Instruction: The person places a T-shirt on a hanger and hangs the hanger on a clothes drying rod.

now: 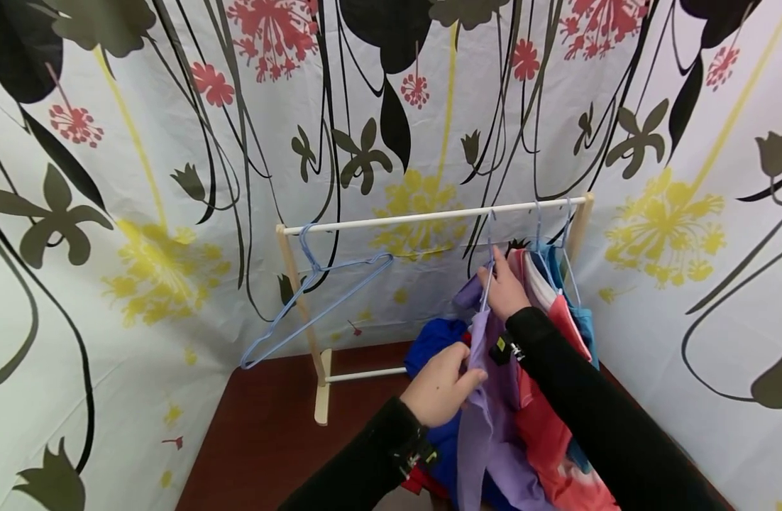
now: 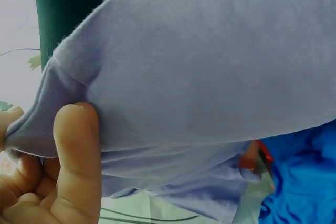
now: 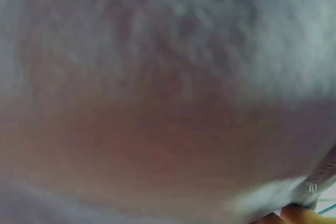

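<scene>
Head view: small wooden clothes rack (image 1: 429,214) stands on a dark red-brown surface (image 1: 263,440), floral curtain (image 1: 142,177) behind and on both sides. Left hand (image 1: 441,385) is low, in front of the rack, fingers curled and pinching the edge of a lavender garment (image 1: 487,426). The garment hangs from a thin hanger (image 1: 489,270) near the right end of the rack and drapes down toward the bottom of the frame. Right hand (image 1: 502,284) is higher, at the top of the garment where the hanger's wire comes down; fingers closed around the fabric and wire there. Just right of it, a red-and-white garment (image 1: 551,419) and a blue garment (image 1: 582,319) hang on their own hangers, touching each other. A bright blue piece of clothing (image 1: 432,337) lies behind the left hand. An empty light-blue hanger (image 1: 314,298) hangs tilted at the left end of the rack, well apart from the clothes.

Left wrist view: thumb and fingers (image 2: 79,161) pinch a seam edge of the lavender garment, which fills most of the frame. Bright blue cloth sits lower right, a bit of red beside it.

Right wrist view: blurred out, pale lavender-grey fabric pressed against the lens. Can't tell the grip from here.
</scene>
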Available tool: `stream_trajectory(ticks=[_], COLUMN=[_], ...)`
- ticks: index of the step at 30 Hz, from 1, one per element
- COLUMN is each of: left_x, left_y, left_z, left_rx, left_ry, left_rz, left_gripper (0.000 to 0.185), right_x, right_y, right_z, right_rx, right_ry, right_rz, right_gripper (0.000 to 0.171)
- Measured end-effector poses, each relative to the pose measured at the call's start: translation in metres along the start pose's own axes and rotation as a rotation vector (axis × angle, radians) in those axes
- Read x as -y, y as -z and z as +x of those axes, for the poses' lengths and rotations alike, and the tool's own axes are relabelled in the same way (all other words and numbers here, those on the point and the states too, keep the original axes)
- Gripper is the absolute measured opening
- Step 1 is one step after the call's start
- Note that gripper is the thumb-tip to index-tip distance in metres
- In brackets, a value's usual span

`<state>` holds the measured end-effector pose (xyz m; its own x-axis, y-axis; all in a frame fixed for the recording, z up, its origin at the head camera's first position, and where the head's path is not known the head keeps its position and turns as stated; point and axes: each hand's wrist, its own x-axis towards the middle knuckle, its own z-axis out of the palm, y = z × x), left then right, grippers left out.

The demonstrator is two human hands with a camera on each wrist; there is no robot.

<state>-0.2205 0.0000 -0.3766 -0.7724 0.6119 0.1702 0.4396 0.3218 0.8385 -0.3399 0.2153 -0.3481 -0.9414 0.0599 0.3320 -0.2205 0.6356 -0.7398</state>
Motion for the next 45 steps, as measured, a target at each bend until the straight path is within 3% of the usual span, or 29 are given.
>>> stream_trajectory(ticks=[14,22,30,37,41,45], left_x=[-0.031,-0.033,-0.025,-0.012,-0.007,-0.007], left_y=[-0.013,-0.031,-0.053,-0.065,-0.067,-0.061], left_z=[0.056,0.079,0.092,0.098,0.096,0.089], left_rx=[-0.048,-0.039,-0.093,-0.147,-0.176,-0.166], left_ry=[-0.033,-0.026,-0.04,-0.067,-0.065,-0.046], left_rz=[0.084,0.15,0.242,0.233,0.235,0.225], left_gripper=[0.023,0.029,0.03,0.032,0.033,0.032], right_x=[-0.021,-0.049,-0.069,-0.085,-0.087,-0.072], right_y=[0.025,0.033,0.029,0.031,0.037,0.044], right_z=[0.037,0.042,0.043,0.047,0.042,0.028], right_rx=[-0.097,-0.114,-0.135,-0.114,-0.097,-0.122], right_ry=[0.027,0.049,0.128,0.2,0.17,0.071], right_rz=[-0.017,-0.044,-0.007,0.001,0.002,0.013], right_gripper=[0.061,0.062,0.057,0.055,0.053,0.055])
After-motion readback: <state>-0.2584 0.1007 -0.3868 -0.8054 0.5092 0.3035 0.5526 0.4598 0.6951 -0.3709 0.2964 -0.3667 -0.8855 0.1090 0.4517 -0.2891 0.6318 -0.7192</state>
